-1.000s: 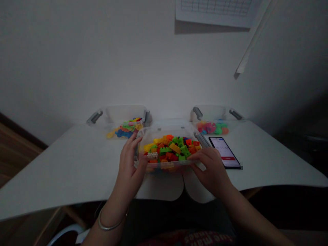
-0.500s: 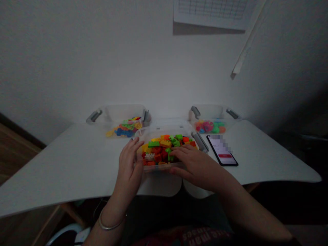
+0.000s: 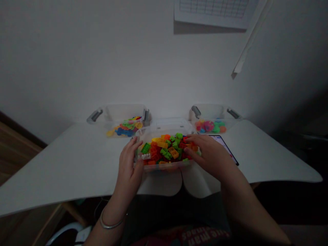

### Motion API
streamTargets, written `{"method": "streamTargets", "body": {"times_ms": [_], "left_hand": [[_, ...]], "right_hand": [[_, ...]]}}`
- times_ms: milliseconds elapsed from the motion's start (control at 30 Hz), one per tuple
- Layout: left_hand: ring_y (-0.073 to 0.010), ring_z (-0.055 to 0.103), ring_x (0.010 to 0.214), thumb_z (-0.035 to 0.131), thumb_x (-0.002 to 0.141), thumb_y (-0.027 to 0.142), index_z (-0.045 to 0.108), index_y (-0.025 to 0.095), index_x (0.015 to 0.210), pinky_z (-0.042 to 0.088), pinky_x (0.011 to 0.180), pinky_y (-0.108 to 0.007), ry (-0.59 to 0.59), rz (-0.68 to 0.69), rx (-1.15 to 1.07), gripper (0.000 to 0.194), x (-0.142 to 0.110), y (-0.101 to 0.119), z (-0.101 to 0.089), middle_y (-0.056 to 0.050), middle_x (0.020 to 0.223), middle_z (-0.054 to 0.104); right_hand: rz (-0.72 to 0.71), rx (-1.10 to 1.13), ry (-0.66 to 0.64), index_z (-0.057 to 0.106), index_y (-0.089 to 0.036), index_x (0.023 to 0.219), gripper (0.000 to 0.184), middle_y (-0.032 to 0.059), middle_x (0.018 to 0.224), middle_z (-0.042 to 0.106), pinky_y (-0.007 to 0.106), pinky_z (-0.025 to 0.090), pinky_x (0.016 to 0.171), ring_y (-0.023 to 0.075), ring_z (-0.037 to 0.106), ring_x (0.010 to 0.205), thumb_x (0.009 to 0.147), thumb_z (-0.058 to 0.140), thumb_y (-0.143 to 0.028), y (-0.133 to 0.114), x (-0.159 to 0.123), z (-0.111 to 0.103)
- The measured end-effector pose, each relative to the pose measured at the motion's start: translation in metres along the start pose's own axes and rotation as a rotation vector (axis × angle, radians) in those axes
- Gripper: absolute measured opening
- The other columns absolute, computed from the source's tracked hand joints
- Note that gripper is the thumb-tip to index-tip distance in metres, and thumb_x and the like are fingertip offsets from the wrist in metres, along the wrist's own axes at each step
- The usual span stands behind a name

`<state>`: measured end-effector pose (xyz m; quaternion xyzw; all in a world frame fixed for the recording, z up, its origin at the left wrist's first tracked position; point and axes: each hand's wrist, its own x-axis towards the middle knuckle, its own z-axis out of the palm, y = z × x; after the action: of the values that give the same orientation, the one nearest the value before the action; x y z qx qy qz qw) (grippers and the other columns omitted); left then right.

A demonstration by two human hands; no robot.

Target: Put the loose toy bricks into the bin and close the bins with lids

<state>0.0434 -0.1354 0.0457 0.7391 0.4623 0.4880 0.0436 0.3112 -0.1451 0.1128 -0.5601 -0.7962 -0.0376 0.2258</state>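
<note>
A clear plastic box [image 3: 167, 166], heaped with red, orange, yellow and green toy building bricks [image 3: 166, 150], sits in front of me. My left hand [image 3: 129, 157] lies along its left side, fingers stretched and thumb apart near a white brick [image 3: 146, 156]. At the box's right end, my right hand [image 3: 208, 152] reaches over the bricks. Its thumb and fingers are apart, with the fingertips near a red brick; whether they touch it I cannot tell. This hand covers the box's right side.
Two more clear boxes stand against the wall: the left box [image 3: 125, 111] has colourful plastic pieces, the right box [image 3: 208, 111] rounded colourful pieces. A phone [image 3: 232, 153], partly behind my right hand, lies on the white table [image 3: 84, 164]. A gridded paper [image 3: 212, 12] hangs above.
My right hand has moved right, from the middle of the bricks to the box's right end. The bricks in the middle have shifted and turned. My left hand stays nearly in place.
</note>
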Motion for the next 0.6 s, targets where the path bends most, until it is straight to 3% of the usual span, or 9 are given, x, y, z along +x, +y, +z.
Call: {"method": "streamTargets", "body": {"times_ms": [167, 267, 367, 467, 600], "left_hand": [[-0.0274, 0.046, 0.141, 0.040, 0.099, 0.025, 0.055, 0.024, 0.134, 0.036, 0.117, -0.053, -0.006, 0.011, 0.022, 0.038, 0.001, 0.000, 0.002, -0.012, 0.147, 0.054], [-0.0275, 0.046, 0.140, 0.039, 0.099, 0.027, 0.056, 0.024, 0.134, 0.036, 0.117, -0.052, -0.019, 0.021, 0.039, 0.039, 0.001, 0.000, 0.001, -0.011, 0.147, 0.054], [-0.0275, 0.047, 0.140, 0.039, 0.099, 0.028, 0.056, 0.023, 0.133, 0.037, 0.117, -0.051, -0.028, 0.030, 0.055, 0.039, 0.002, -0.001, -0.001, -0.011, 0.147, 0.055], [-0.0278, 0.048, 0.139, 0.039, 0.099, 0.028, 0.057, 0.022, 0.133, 0.038, 0.116, -0.051, -0.050, 0.041, 0.072, 0.039, 0.003, -0.003, -0.003, -0.012, 0.146, 0.056], [-0.0275, 0.049, 0.138, 0.039, 0.099, 0.027, 0.057, 0.021, 0.134, 0.038, 0.116, -0.051, -0.058, 0.054, 0.096, 0.039, 0.004, -0.002, -0.005, -0.012, 0.145, 0.057]], "right_hand": [[-0.008, -0.079, -0.125, 0.073, -0.017, 0.105, 0.039, 0.0117, 0.117, 0.075, 0.056, 0.048, 0.098, 0.0322, 0.067, 0.111, 0.098, 0.049, -0.047, -0.003, -0.004, 0.012], [-0.042, -0.059, -0.092, 0.072, -0.020, 0.109, 0.039, 0.0093, 0.122, 0.073, 0.064, 0.038, 0.108, 0.0318, 0.064, 0.119, 0.100, 0.046, -0.048, -0.010, -0.006, 0.018], [-0.069, 0.004, -0.040, 0.071, -0.021, 0.111, 0.035, 0.0091, 0.122, 0.073, 0.062, 0.041, 0.107, 0.0305, 0.064, 0.117, 0.098, 0.050, -0.046, -0.007, -0.007, 0.020], [-0.059, 0.119, 0.100, 0.072, -0.021, 0.105, 0.027, 0.0110, 0.122, 0.071, 0.053, 0.047, 0.103, 0.0291, 0.064, 0.116, 0.095, 0.055, -0.040, 0.008, -0.009, 0.024], [0.148, 0.411, 0.416, 0.067, -0.024, 0.116, 0.030, 0.0128, 0.134, 0.061, 0.056, 0.041, 0.111, 0.0302, 0.053, 0.131, 0.089, 0.056, -0.033, 0.035, -0.011, 0.047]]}}
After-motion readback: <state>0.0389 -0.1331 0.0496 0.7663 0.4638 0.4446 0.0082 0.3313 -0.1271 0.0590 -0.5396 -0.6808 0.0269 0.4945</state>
